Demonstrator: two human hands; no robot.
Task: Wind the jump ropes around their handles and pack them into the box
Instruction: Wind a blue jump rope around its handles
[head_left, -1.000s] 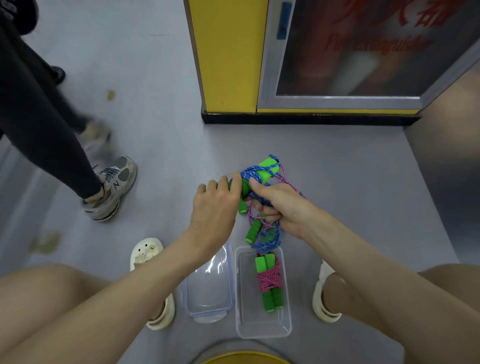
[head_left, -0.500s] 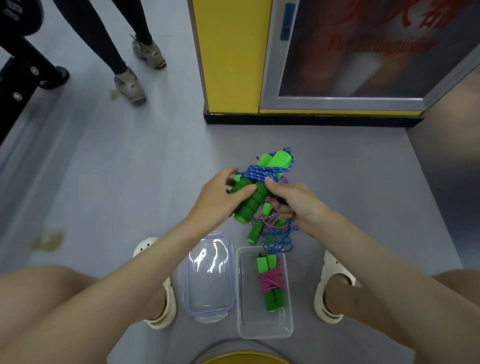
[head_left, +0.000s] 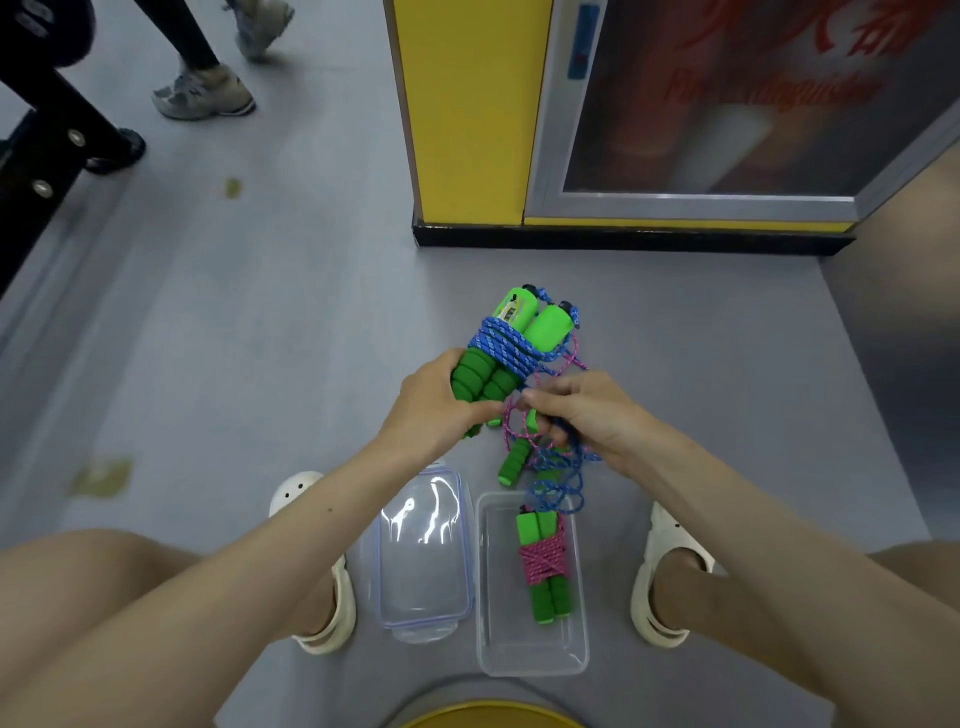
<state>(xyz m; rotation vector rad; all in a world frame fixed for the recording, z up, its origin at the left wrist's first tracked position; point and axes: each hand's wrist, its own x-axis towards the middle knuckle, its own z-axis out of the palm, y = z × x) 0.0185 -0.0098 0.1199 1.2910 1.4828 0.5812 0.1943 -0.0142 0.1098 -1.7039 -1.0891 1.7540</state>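
— Green foam handles (head_left: 467, 376), two of them side by side: your left hand (head_left: 436, 402) is wrapped around their lower ends and holds them above the floor (head_left: 260, 338), with the caps pointing away from you.

— And the rope you are winding?

— Your blue rope (head_left: 504, 345) sits in several turns around the pair, just past your left fingers. Its loose length runs down to your right hand (head_left: 587, 415), where your thumb and curled fingers pinch the cord right beside the handles.

— What is under your right hand?

— You have a tangle of blue and pink cord (head_left: 553, 467) hanging there, with a third green handle (head_left: 511, 465) caught in it. Whether that handle touches the floor, I cannot tell.

— Where does your box stand?

— Your clear plastic box (head_left: 530, 649) is on the floor between your feet, closer to the right one. One wound bundle (head_left: 543, 564) lies lengthwise inside it: two green handles bound at the middle with pink rope. The transparent lid (head_left: 423, 561) lies flat just to the left of the box.

— Anything else near you?

— You wear white clogs (head_left: 332, 608). Another person's sneakers (head_left: 205, 91) show at the far left, well apart from you. A yellow pillar (head_left: 467, 104) and a glass-fronted cabinet (head_left: 727, 104) stand ahead.
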